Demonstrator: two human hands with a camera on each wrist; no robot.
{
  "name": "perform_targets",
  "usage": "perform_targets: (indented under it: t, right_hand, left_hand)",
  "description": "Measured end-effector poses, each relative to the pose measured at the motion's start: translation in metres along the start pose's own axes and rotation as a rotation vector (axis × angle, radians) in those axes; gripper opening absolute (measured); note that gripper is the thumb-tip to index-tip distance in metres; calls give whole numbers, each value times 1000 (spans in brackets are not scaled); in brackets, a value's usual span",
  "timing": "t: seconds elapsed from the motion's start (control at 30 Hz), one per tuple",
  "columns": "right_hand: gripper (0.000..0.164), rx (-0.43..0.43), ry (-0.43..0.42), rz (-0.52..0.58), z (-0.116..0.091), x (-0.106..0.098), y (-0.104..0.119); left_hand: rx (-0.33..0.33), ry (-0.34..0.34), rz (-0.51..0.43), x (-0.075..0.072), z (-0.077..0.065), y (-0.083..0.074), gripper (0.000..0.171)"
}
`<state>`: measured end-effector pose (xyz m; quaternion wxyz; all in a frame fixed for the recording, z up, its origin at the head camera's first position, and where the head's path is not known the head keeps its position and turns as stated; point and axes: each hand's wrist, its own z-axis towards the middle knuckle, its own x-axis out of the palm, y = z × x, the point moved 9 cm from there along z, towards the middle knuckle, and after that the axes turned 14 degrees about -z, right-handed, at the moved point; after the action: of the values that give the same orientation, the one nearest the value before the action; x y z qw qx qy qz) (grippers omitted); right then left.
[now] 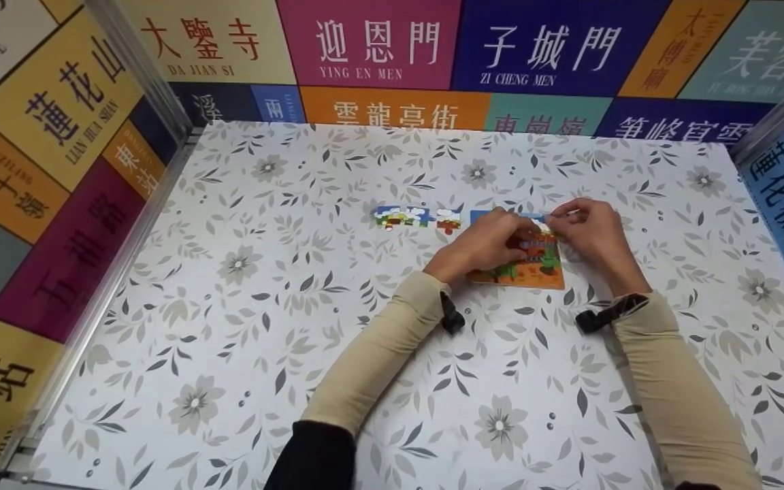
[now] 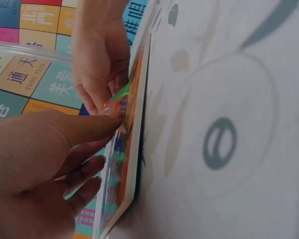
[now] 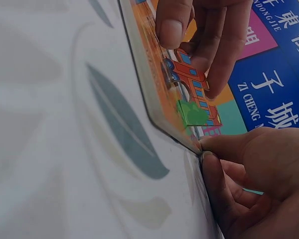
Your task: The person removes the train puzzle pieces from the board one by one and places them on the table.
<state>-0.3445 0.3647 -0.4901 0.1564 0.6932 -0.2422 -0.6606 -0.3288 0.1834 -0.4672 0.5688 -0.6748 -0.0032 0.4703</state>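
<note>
Fingers point(image 3: 229, 148) of your right hand point(image 1: 593, 228) pinch at the far right edge of the board point(image 1: 531, 278); whether they also hold a small piece, you cannot tell. Your left hand point(image 1: 484, 241) rests on the board with its thumb and fingers spread apart, thumb down on the picture beside the red train point(image 3: 192, 79). The board lies on the surface point(image 1: 283, 381), right of the loose pieces point(image 1: 402, 216) and nearest your hands.

Judging by its thin edge, it should be light and stiff, and its printed face perhaps a little slippery. Steady it by the rim. The pieces look thin and easily nudged, with tabs that could bend; take each by opposite sides, and press it flat rather than lever it.

The surface is pale, patterned with grey leaves and flowers. Beyond it stand wall panels point(image 1: 368, 44) in bright blocks with Chinese lettering, and a metal rail point(image 1: 96, 289) runs along the left side. Your sleeves point(image 1: 392, 340) are tan, with black straps point(image 1: 454, 320) at the wrists.
</note>
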Motion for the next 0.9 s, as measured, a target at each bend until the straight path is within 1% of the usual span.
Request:
perform_targets:
  t: [0.07,0.17,0.27,0.37,0.5,0.63,0.77,0.9]
  right_hand:
    - [38,-5,-5,1,0,0,0]
    - [38,-10,-15,-2,2,0,-1]
    - [38,-13,-21,1,2,0,0]
    - [37,-5,-19,3,1,0,0]
    - [38,3,-19,-2,1,-1,1]
    - [38,3,-27,-8,0,-1,1]
    - [38,4,-16,-2,1,0,0]
    - [36,7,3,16,0,2,0]
  left_hand:
    - [12,-14,5,-1,-1,-1,37]
    - [28,-35,44,-1,0,-2,33]
    - [31,-53,78,-2,0,-2,29]
    - [26,-62,100,-3,0,-1,29]
    - [17,-72,98,-4,0,0,32]
    - [25,-84,58,-6,0,1,34]
    - [31,-106,44,-11,-1,2,33]
    - [49,-120,37,-18,-5,3,33]
